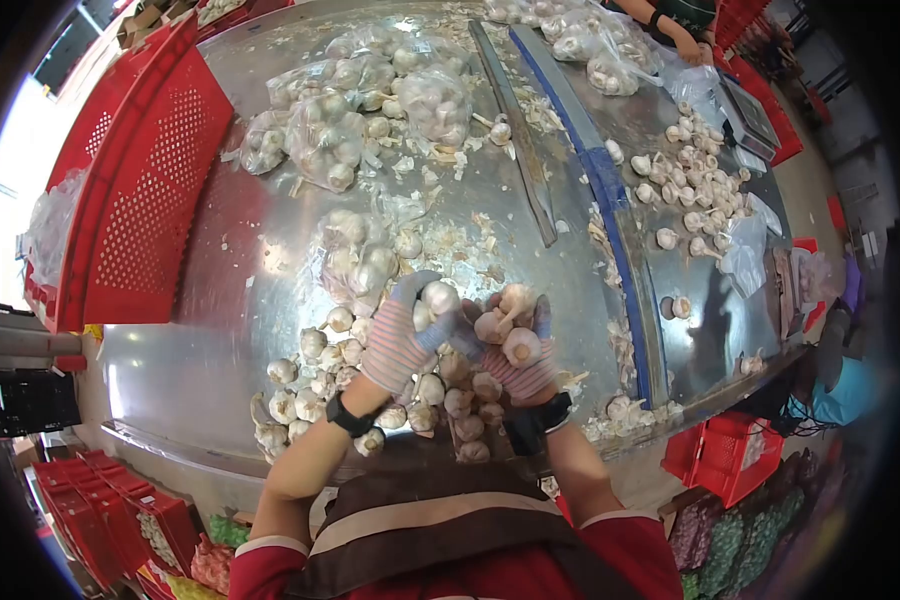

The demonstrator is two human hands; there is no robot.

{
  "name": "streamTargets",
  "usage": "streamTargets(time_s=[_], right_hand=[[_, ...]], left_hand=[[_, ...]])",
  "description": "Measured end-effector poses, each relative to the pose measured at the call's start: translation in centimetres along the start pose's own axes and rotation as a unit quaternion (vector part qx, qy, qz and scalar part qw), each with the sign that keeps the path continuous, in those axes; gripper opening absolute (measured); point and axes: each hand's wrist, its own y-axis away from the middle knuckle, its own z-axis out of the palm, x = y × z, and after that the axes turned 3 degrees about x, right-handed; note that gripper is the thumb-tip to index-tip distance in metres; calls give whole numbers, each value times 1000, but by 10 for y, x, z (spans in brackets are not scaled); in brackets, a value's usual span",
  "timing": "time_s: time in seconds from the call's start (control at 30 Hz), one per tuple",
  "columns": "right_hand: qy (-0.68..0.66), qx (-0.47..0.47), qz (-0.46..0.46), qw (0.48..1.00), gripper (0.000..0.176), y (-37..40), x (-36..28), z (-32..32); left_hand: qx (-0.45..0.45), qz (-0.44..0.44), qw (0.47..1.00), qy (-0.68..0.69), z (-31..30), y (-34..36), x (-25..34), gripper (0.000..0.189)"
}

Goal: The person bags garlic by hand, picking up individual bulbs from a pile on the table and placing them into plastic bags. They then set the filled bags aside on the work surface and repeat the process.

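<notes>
My left hand (396, 340), in a striped knit glove, is closed around a white garlic bulb (439, 297). My right hand (518, 378), gloved alike, cradles several garlic bulbs (521, 346), one with a stalk sticking up. Both hands are close together above the metal table. Below and left of them lies a heap of loose garlic bulbs (313, 343), some in the shadow of my hands. Just beyond my left hand is a clear plastic bag of garlic (355, 262). Bits of dry peel (460, 240) are scattered past my fingers.
Filled garlic bags (330, 135) are piled farther back. A large red crate (150, 190) stands at left. A metal bar (515, 130) and a blue-edged divider (620, 220) cross the table. More bulbs (685, 175) and a scale (748, 118) are right, near another person's hand (688, 46).
</notes>
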Motion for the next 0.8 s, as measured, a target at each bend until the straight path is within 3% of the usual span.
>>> streamTargets(time_s=[0.03, 0.07, 0.1, 0.17, 0.23, 0.3, 0.33, 0.4, 0.43, 0.5, 0.53, 0.63, 0.67, 0.7, 0.77, 0.8], right_hand=[[-97, -49, 10, 994, 72, -1, 6, -6], [-193, -98, 21, 976, 74, -2, 10, -10], [-193, -99, 25, 976, 74, 0, 11, -5], [-157, -58, 25, 986, 80, 4, 10, 8], [-45, 2, -93, 995, 75, 2, -4, 4], [-133, -79, -81, 985, 57, -10, -41, 6], [-386, -187, 31, 903, 46, -22, -65, 0], [-185, -162, -187, 951, 45, -21, -128, -26], [-125, -136, -276, 943, 44, -25, -162, -43], [-75, -77, -408, 907, 44, -36, -219, -74], [-154, -20, -433, 888, 47, -39, -226, -57], [-53, 139, -383, 912, 48, -61, -187, -5], [-38, 45, -320, 946, 47, -74, -176, -16], [283, 44, -343, 894, 45, -81, -150, -3], [520, 75, -216, 823, 42, -103, -87, 14], [641, 47, -174, 746, 42, -115, -65, 22]], left_hand=[[24, -40, 994, 103, 8, 6, 5, 49], [2, -27, 996, 89, 16, 12, 10, 52], [6, -28, 996, 87, 23, 15, 18, 52], [-23, 191, 979, -73, 28, 17, 35, 52], [-32, 190, 977, -86, 25, 15, 34, 51], [-43, 189, 976, -97, 19, 11, 26, 50], [-59, 129, 971, -190, 10, 8, 11, 45], [-83, 15, 928, -362, -8, 0, -8, 34], [-91, -38, 893, -439, -15, -3, -15, 27], [-121, -72, 875, -462, -15, -7, -36, 23], [-153, -105, 856, -483, -14, -9, -47, 20], [-168, -110, 860, -469, -2, -20, -72, 27], [-151, -108, 861, -474, 0, -24, -73, 24], [-150, -112, 861, -472, -2, -26, -73, 24], [-116, -30, 927, -356, -10, -27, -67, 24], [-47, 27, 958, -282, -15, -25, -63, 21]])
